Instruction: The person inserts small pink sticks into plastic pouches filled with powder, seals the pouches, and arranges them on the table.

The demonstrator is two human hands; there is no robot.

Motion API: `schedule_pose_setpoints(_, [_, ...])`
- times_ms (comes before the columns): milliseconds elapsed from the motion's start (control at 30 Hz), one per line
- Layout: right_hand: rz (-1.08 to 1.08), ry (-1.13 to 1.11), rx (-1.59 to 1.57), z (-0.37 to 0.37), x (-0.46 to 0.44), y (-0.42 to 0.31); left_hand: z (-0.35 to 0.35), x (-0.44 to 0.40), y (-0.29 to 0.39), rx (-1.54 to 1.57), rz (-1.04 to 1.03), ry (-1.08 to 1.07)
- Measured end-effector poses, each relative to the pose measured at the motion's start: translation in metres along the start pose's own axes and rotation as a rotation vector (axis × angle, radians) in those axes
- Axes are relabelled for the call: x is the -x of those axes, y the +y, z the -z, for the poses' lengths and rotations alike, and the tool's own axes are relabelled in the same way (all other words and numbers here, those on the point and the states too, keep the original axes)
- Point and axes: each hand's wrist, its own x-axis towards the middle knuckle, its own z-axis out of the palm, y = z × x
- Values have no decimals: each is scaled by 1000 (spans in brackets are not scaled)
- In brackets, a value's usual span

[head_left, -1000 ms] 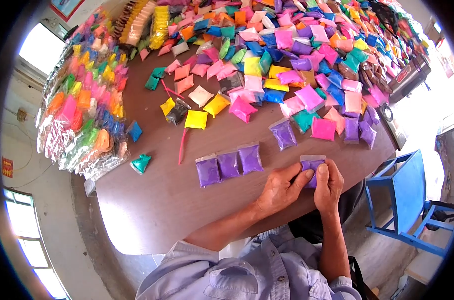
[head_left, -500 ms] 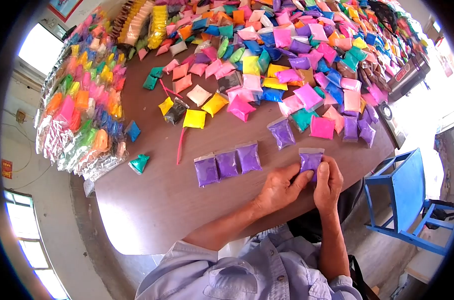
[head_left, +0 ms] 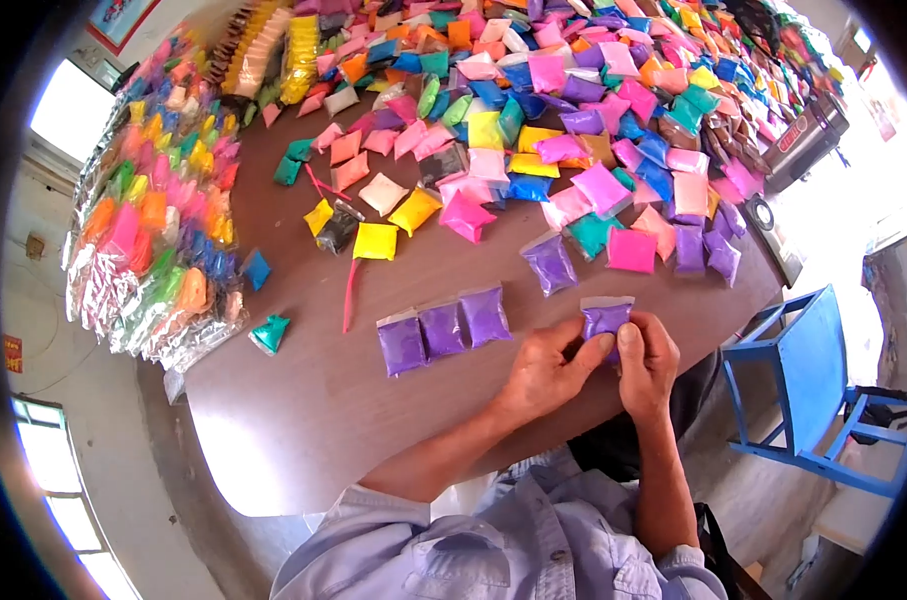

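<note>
Between my two hands, just over the table's near edge, is a small purple packet (head_left: 606, 316) in a clear plastic bag. My left hand (head_left: 555, 368) grips its left side with the thumb on the front. On its right side my right hand (head_left: 648, 362) pinches it, thumb in front and fingers curled behind. Three purple packets (head_left: 441, 330) lie in a joined-looking row to the left of my left hand. Another purple packet (head_left: 549, 264) rests alone beyond my hands. The packet's lower part is hidden by my thumbs.
A large heap of colourful packets (head_left: 598, 188) covers the far side of the brown table (head_left: 303, 400). Bundled bags (head_left: 153, 210) are piled along the left edge. A teal packet (head_left: 270, 334) and a red strip (head_left: 349, 297) lie nearer. A blue stool (head_left: 813, 370) stands at right.
The view has shifted slightly, so the table's contents sit a little further left. Both hands still hold the purple packet, with my left thumb moved slightly on it.
</note>
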Motion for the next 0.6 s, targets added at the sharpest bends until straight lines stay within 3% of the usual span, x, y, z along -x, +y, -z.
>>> schedule_pose_setpoints(133, [-2,-64,-24,1,-2,-7,-1,-3,-2,-59,-105,31])
schedule_pose_setpoints(400, [91,39,86,5,-1,-7,0,0,-10,38,10,-24])
schedule_pose_setpoints(600, [89,-63,-17,2,-4,-16,2,-2,1,96,33,-57])
